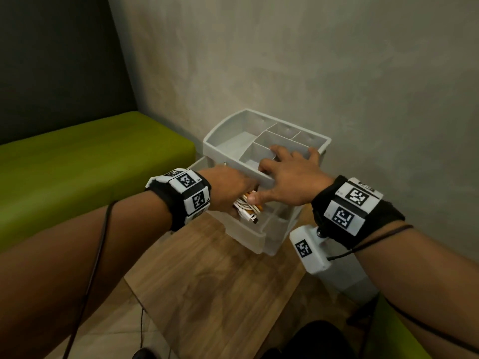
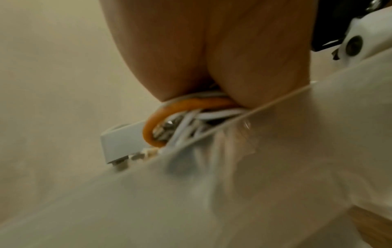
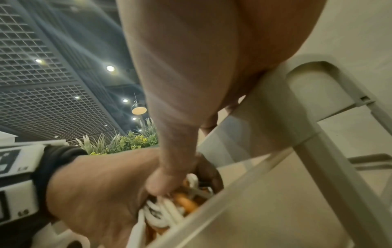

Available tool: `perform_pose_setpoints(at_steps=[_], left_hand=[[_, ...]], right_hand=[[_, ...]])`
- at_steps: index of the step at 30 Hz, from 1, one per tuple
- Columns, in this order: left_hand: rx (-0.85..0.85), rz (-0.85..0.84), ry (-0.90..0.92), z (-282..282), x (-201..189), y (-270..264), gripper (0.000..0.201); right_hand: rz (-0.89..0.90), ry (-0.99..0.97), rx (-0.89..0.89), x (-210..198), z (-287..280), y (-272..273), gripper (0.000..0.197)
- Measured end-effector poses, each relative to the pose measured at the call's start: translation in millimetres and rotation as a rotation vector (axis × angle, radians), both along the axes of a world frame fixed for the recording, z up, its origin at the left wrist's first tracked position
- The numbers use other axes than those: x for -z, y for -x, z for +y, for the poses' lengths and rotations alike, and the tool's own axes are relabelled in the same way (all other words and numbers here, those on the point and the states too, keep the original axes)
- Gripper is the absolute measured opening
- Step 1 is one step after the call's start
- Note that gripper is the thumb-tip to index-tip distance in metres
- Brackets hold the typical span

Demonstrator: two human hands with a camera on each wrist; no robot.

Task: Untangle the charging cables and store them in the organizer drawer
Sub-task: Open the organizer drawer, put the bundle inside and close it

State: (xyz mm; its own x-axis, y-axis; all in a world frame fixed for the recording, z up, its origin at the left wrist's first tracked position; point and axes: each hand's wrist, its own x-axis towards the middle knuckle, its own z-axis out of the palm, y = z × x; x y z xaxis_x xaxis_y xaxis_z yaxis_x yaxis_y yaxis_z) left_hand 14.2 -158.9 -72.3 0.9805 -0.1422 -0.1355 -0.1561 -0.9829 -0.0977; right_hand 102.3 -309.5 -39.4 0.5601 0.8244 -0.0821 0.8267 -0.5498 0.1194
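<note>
A café or lounge-style commercial interior: a green padded bench (image 1: 85, 161) runs left of the hands along a bare plaster wall (image 1: 311, 73), with grid ceiling panels (image 3: 42, 67), pendant lamp (image 3: 139, 109) and planter greenery (image 3: 127, 141) above.

Wood-grain surface (image 1: 207, 286) fills the lower middle of the frame, and the only thing sitting on it is a grey plastic organizer (image 1: 215, 141), up at its far end, center frame.

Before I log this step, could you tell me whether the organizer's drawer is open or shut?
Open: the drawer is pulled out from under the organizer, and the left hand presses the cables inside it.
</note>
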Motion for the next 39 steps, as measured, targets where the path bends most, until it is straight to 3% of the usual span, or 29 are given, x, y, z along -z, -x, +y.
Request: perform_pose_setpoints(at_steps=[7, 13, 16, 23, 28, 30, 35, 39], left_hand=[[-0.058, -0.016, 0.160, 9.9, 12.4, 6.8, 0.072], [-0.101, -0.046, 0.440, 16.3, 9.0, 15.9, 0.043], [-0.091, -0.063, 0.367, 14.4, 10.5, 15.8, 0.050], [-0.051, -0.134, 0.142, 11.9, 16.2, 14.0, 0.058], [-0.097, -0.150, 0.419, 13.8, 14.4, 19.8, 0.078], [-0.087, -0.180, 0.506, 19.2, 18.6, 24.1, 0.068], [0.050, -0.265, 0.374, 31.8, 26.6, 26.9, 0.036], [-0.044, -0.141, 0.232, 26.3, 22.2, 18.0, 0.046]], right_hand=[[-0.093, -0.031, 0.043, 9.0, 2.6, 1.2, 0.087], [-0.042, -0.038, 0.047, 4.5, 4.0, 2.1, 0.078], [0.015, -0.023, 0.062, 0.6, 3.9, 1.0, 0.076], [0.012, -0.011, 0.077, -0.1, 4.3, 8.1, 0.102], [-0.058, -0.023, 0.065, 6.1, 5.6, 8.7, 0.107], [-0.048, -0.024, 0.064, 5.2, 6.0, 8.4, 0.108], [0.004, -0.013, 0.074, 0.8, 6.2, 8.1, 0.097], [0.110, 0.005, 0.089, -8.3, 4.4, 3.2, 0.080]])
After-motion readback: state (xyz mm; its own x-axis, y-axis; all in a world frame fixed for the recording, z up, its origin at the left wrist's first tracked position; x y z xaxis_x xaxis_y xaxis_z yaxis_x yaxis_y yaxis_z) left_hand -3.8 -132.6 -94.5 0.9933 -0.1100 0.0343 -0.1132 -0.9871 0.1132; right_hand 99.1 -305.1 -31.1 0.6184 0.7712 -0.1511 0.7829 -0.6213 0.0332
